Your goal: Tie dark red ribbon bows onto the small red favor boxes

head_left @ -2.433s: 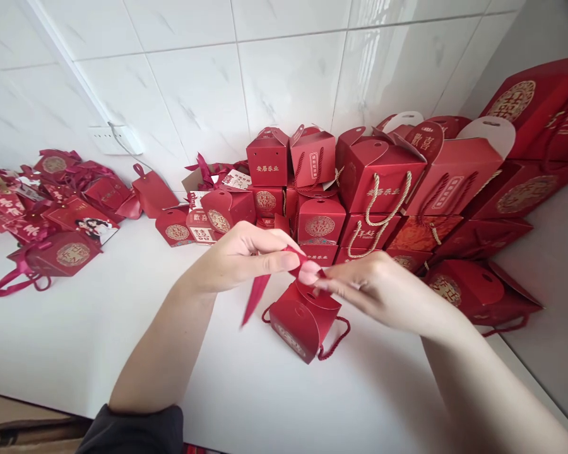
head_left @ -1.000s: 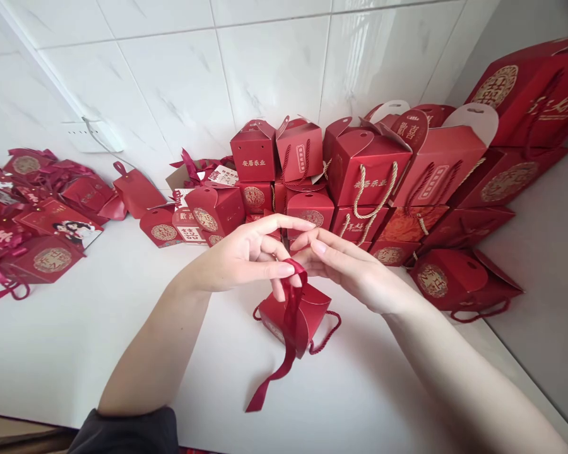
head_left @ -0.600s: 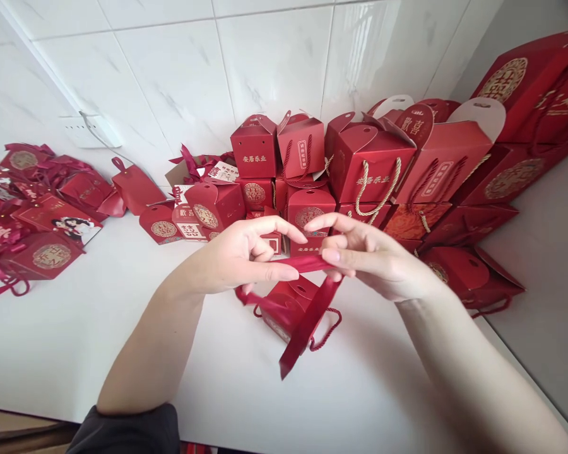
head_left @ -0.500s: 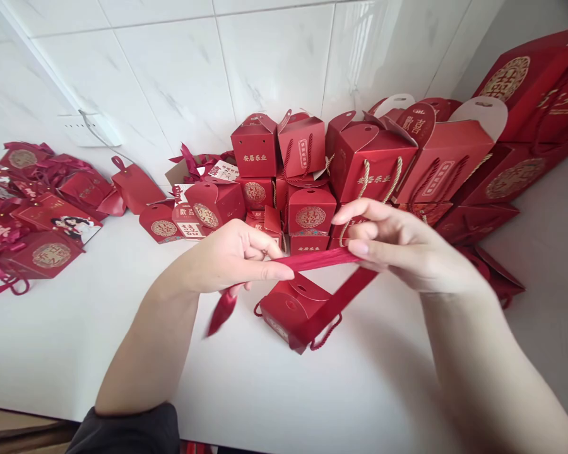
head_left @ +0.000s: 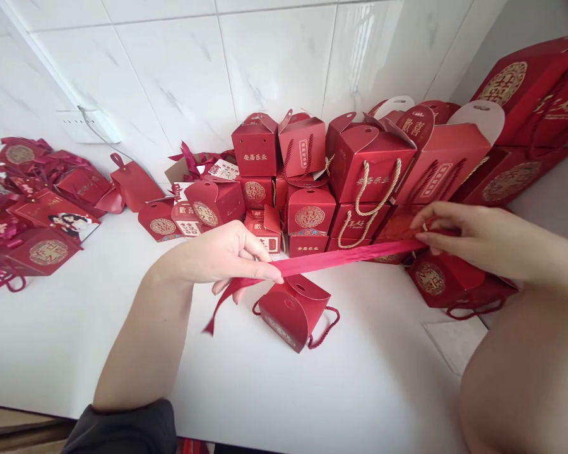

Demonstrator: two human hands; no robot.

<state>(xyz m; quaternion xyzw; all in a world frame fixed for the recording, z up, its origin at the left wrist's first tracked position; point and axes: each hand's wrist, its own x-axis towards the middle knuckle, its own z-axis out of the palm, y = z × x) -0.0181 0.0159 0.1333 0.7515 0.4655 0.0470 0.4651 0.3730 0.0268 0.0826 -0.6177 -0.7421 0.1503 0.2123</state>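
A red satin ribbon (head_left: 345,255) is stretched between my two hands above the white table. My left hand (head_left: 231,255) pinches it between thumb and fingers, and a loose tail with a notched end hangs below that hand. At the right, my right hand (head_left: 459,239) pinches the other stretch of ribbon, in front of the stacked boxes. Beneath the ribbon, a small red gift box (head_left: 293,312) with folded top flaps and twisted cord handles sits on the table, touched by neither hand.
Red gift boxes (head_left: 372,157) stand stacked against the tiled wall. Another red box (head_left: 454,284) lies under my right hand. At the left is a pile of ribboned red boxes (head_left: 47,252). A wall socket (head_left: 89,126) with a cable is behind them. The white table (head_left: 227,391) ends nearby.
My right hand has moved to the right, drawing the ribbon out longer and tauter. The ribbon's hanging loop over the small box is gone. My left hand has barely shifted.
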